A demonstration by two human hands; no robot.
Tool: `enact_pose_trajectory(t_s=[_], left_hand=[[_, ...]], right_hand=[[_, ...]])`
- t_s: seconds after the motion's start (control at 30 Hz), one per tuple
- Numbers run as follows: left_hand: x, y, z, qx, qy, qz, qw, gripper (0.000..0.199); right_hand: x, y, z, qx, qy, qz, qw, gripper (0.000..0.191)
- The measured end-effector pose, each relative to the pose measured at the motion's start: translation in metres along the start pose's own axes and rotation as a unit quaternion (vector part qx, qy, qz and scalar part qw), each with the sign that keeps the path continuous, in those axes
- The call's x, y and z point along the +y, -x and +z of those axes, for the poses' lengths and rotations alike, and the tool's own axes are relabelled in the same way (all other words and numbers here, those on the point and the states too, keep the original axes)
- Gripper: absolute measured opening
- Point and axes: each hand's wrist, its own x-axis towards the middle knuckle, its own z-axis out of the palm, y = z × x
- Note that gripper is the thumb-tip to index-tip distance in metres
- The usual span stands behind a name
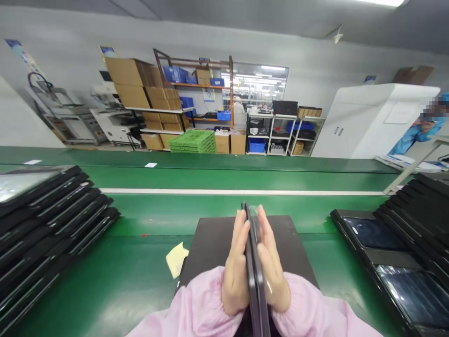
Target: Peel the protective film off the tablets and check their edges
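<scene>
Two thin black panels (255, 276) stand on edge, face to face, between my palms. My left hand (236, 267) presses flat on their left side, fingers pointing forward. Against the right side lies my right hand (272, 262), its fingers also stretched forward. Clear film shows at the top of the right panel, near my right fingertips. Beneath my hands is a dark flat board (213, 238) on the green work surface. My lower palms and the panels' near ends run toward the bottom of the view.
Stacked black trays (52, 224) rise at the left. More trays (368, 257) at the right hold dark-screened panels. A yellow paper (176, 259) lies left of the board. Behind the bench are shelves, green crates (194, 142) and a person in blue (417, 133).
</scene>
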Motion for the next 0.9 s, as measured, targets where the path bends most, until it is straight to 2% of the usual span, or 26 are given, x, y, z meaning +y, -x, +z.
enact_pose_trajectory(t_s=[0.03, 0.1, 0.2, 0.3, 0.43, 0.63, 0.9], left_hand=[[0.01, -0.012, 0.003, 0.004, -0.012, 0.017, 1.0, 0.05], [0.023, -0.033, 0.009, 0.016, -0.03, 0.003, 0.999, 0.048], [0.026, -0.056, 0.015, 0.036, -0.025, -0.056, 0.997, 0.052], [0.022, -0.07, 0.019, 0.043, 0.006, -0.062, 0.997, 0.047], [0.02, -0.082, 0.021, 0.047, 0.051, -0.087, 0.994, 0.043], [0.013, -0.095, 0.022, 0.051, 0.095, -0.105, 0.989, 0.042], [0.002, -0.099, 0.024, 0.062, 0.091, -0.085, 0.99, 0.042]], right_hand=[[-0.006, -0.014, 0.001, 0.001, -0.041, 0.057, 0.998, 0.049], [-0.013, -0.037, 0.003, 0.003, -0.083, 0.132, 0.988, 0.048], [-0.016, -0.059, 0.003, 0.019, -0.068, 0.155, 0.985, 0.045], [-0.015, -0.071, 0.002, 0.047, -0.076, 0.178, 0.98, 0.042], [-0.011, -0.082, 0.006, 0.082, -0.146, 0.221, 0.961, 0.041], [0.002, -0.093, 0.009, 0.098, -0.201, 0.23, 0.947, 0.035], [0.01, -0.095, 0.005, 0.086, -0.208, 0.214, 0.951, 0.032]])
